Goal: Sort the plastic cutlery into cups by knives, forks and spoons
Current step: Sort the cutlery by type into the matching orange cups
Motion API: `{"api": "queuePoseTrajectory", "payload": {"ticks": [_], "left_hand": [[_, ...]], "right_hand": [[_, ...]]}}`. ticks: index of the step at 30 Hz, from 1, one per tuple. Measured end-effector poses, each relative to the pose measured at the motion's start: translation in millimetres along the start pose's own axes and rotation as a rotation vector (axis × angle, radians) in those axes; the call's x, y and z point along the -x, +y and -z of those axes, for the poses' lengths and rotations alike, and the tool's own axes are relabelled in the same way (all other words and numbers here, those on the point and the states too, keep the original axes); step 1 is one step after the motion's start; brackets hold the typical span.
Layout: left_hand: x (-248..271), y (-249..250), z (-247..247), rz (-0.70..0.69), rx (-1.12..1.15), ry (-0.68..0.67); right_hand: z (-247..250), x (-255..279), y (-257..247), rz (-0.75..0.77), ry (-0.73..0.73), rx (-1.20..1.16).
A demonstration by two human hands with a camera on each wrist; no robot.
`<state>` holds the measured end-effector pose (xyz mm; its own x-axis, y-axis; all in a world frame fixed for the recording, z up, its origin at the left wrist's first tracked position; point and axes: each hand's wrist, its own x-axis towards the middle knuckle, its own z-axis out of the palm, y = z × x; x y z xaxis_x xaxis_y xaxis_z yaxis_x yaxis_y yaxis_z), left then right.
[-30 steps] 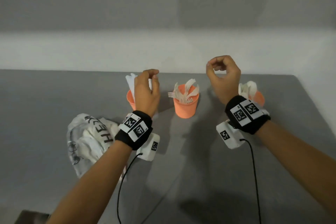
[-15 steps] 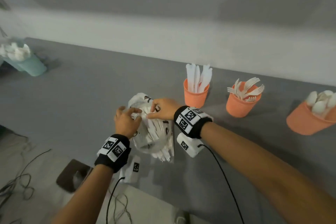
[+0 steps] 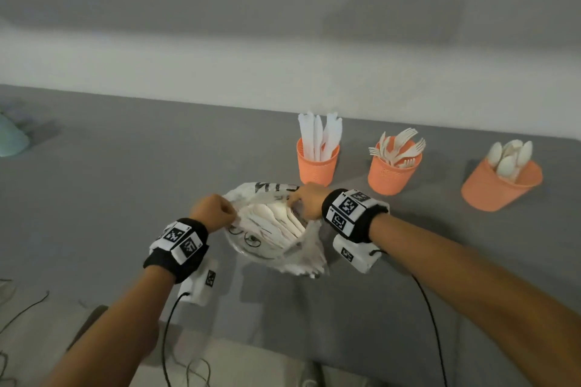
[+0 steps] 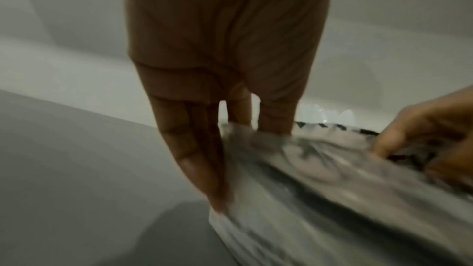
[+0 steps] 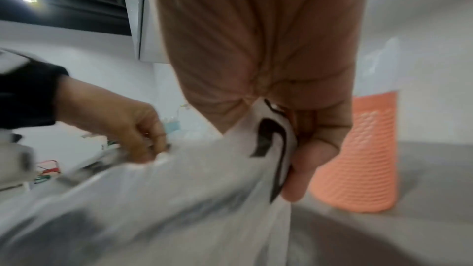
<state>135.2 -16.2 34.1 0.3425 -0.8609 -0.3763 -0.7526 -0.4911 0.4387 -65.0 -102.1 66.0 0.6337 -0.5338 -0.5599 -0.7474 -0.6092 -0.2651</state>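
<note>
1. Risk: the bag (image 3: pixel 273 229) is thin film stretched between two pinches. Pulling harder could tear it or tip the loose cutlery (image 3: pixel 276 220) out onto the table (image 3: pixel 125 166).
2. Risk: the knife cup (image 3: pixel 317 163) stands just behind the bag, close to the right hand (image 3: pixel 309 203). A jerk of that hand could knock it over. Fork cup (image 3: pixel 393 171) and spoon cup (image 3: pixel 500 185) sit further right of the bag, less exposed.
3. Left hand (image 3: pixel 213 210): at the bag's left rim, knuckles up, fingers curled, pinching the film; the left wrist view shows fingertips (image 4: pixel 215 189) on the edge.
4. Right hand: at the bag's far-right rim, fingers curled tight round a bunched fold, thumb (image 5: pixel 304 169) pressing it, wrist bent inward toward the bag.
5. Unsorted cutlery lies inside the bag, mouth held open; type hard to tell. All three cups already hold pieces.
</note>
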Motion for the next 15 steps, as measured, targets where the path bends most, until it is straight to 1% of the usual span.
{"api": "queuePoseTrajectory", "payload": {"ticks": [2,3,4,5,6,8,10,12,13,15], "left_hand": [[11,12,-7,-0.059,0.08,-0.209],[16,21,-13,-0.082,0.08,-0.296],[20,29,-21,-0.111,0.052,-0.345],[21,39,-29,-0.155,0.004,-0.349],[21,49,-36,-0.206,-0.064,-0.304],[21,70,-46,-0.279,-0.167,-0.168],[18,87,-55,-0.327,-0.148,-0.082],[16,99,-62,-0.343,-0.09,-0.066],[15,103,-64,-0.338,-0.085,-0.075],[13,108,-69,-0.34,-0.091,-0.093]], "right_hand": [[12,10,18,-0.007,-0.044,0.061],[17,15,26,-0.013,-0.064,0.089],[22,21,32,-0.02,-0.078,0.112],[25,27,40,-0.039,-0.08,0.112],[27,33,48,-0.059,-0.069,0.093],[26,42,64,-0.098,-0.015,0.04],[17,48,80,-0.128,0.089,-0.036],[2,52,89,-0.167,0.219,-0.136],[-6,55,92,-0.186,0.251,-0.174],[-19,61,95,-0.214,0.21,-0.159]]}}
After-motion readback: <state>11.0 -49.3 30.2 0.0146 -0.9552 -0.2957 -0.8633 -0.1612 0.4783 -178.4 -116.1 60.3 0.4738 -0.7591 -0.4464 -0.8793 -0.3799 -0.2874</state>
